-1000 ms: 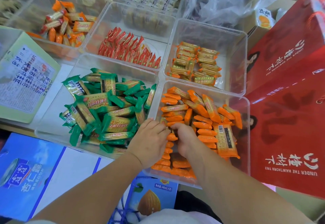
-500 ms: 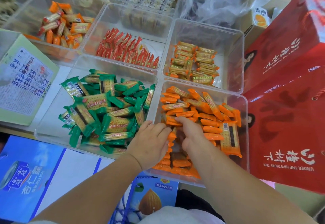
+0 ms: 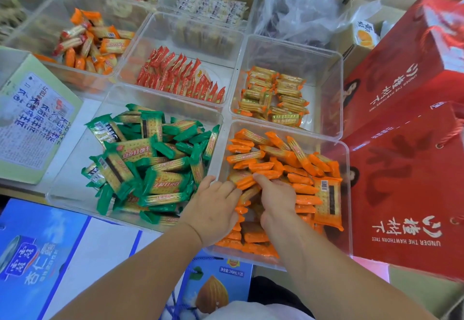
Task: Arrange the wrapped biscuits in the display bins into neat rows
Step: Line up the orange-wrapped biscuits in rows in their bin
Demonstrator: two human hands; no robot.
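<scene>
My right hand (image 3: 276, 198) is pinching an orange biscuit packet (image 3: 244, 181) in the clear bin (image 3: 288, 131); my left hand (image 3: 213, 209) is bracing the row (image 3: 236, 235), grip unclear. Next, I reckon, slotting it upright.

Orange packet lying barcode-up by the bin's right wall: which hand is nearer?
Right. The right hand is in the orange pile just left of the barcode-up packet; the left hand is farther left, over the left wall of the bin.
</scene>
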